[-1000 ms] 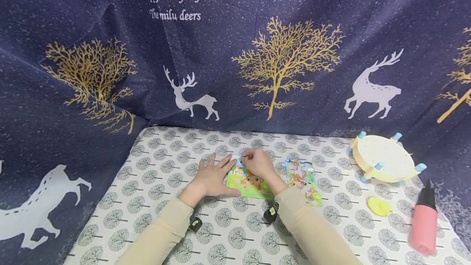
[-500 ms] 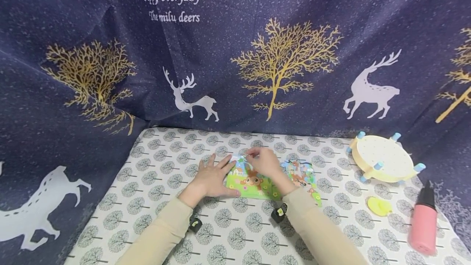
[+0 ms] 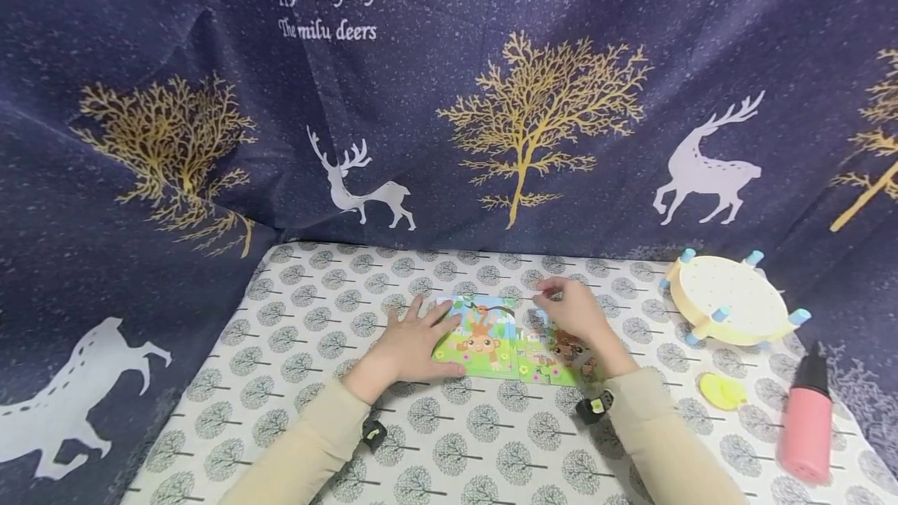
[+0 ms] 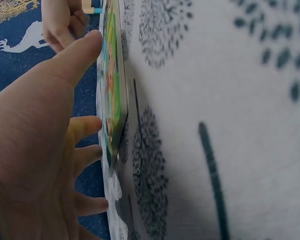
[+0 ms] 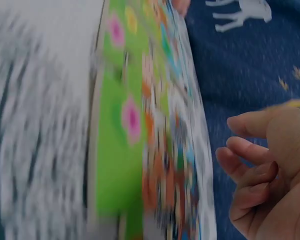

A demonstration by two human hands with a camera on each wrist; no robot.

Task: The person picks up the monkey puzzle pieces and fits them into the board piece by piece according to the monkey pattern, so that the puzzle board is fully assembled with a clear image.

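Observation:
A jigsaw puzzle (image 3: 484,353) with a smiling monkey picture lies flat on the tablecloth. My left hand (image 3: 414,345) rests along its left side with fingers spread, thumb near the lower left corner. Seen edge-on in the left wrist view, the same puzzle (image 4: 114,85) runs past the thumb tip. Right beside it lies a second picture board (image 3: 550,371) strewn with jigsaw pieces. Over that board's far part hovers my right hand (image 3: 578,314). In the right wrist view its fingers (image 5: 247,125) are loosely bent, with no piece between them; the board below is blurred.
On the right stand a cream round stand (image 3: 730,298) with blue-tipped pegs, a small yellow toy (image 3: 722,393) and a pink bottle (image 3: 807,431) with a black nozzle. A dark blue deer-print curtain (image 3: 435,100) rises behind the table's far edge.
My right hand has moved right, from the top of the monkey puzzle to above the second board, uncovering the monkey picture. My left hand stays at the puzzle's left side, nearly unmoved.

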